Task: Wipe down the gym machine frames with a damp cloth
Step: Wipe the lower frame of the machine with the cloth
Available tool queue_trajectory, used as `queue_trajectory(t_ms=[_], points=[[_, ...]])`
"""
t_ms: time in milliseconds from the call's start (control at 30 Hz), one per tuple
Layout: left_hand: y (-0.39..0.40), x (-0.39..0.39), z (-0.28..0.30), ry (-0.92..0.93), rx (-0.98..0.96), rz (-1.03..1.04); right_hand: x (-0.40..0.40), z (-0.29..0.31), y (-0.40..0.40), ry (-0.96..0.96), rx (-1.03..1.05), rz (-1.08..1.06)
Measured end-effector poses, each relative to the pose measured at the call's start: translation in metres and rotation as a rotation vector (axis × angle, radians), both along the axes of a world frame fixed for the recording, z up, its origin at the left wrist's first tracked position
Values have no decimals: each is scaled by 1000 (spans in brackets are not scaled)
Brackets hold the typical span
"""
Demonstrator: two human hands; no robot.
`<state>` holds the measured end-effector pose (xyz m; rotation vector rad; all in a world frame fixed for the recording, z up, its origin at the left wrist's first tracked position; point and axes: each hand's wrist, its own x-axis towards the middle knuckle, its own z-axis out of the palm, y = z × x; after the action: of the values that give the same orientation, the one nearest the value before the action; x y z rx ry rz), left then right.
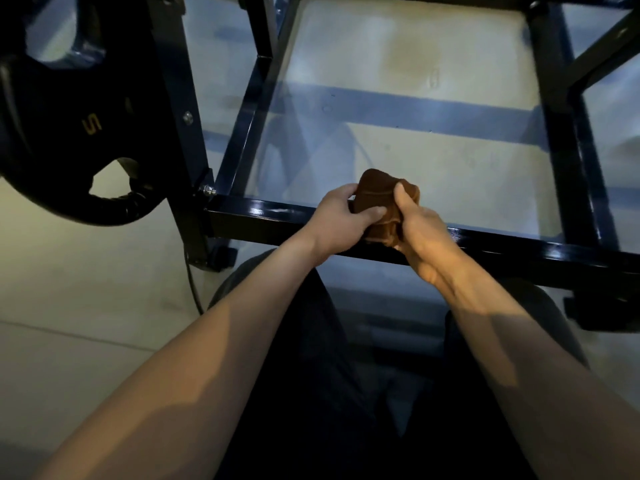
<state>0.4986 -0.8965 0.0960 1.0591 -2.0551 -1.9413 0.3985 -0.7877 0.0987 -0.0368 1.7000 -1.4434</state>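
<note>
hands meet over a dark metal bar, both gripping one bunched brown cloth. left hand curls its fingers around the cloth's near left side; right hand pinches the right side, thumb pointing up against the fabric. neither hand is free or open.

directly beneath the hands runs the front crossbar of the gym machine frame, a glossy black square tube. its long axis stretches sideways, from well left of the left hand to far past the right hand, dipping slightly toward the right. the cloth sits just above the bar, possibly touching it; contact is hard to tell. both hands are about equally near the bar, so a wipe would likely slide along that sideways axis.

cloth looks soft, thick and crumpled. bar is smooth, hard, with wet-looking shine. beyond the hands, more frame tubes form a rectangle over pale concrete floor. left of the left hand hangs a black weight plate with grip cutouts.
</note>
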Motion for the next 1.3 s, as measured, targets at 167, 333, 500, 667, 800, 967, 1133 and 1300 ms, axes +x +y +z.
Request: queue_trajectory(t_ms=[167,333,500,667,800,967,1133,1300], points=[[-5,14,-9,-59,-207,-47,10,-6,-7,-196,-86,9],[-8,8,-12,-186,-326,-41,-15,-11,-5,78,15,-121],[-22,3,-31,-704,-843,-602,-70,-20,27,708,521,65],[-37,1,-51,-822,-971,-705,-71,-42,38,871,968,182],[-38,-13,-48,-791,-1024,-622,-48,-53,12,893,806,222],[-42,-16,-50,-745,-965,-529,-44,-56,17,1037,733,427],[-46,-17,-54,-724,-989,-510,-72,-59,32,880,883,139],[-50,-15,-59,-704,-1032,-498,-18,-57,1,995,644,342]])
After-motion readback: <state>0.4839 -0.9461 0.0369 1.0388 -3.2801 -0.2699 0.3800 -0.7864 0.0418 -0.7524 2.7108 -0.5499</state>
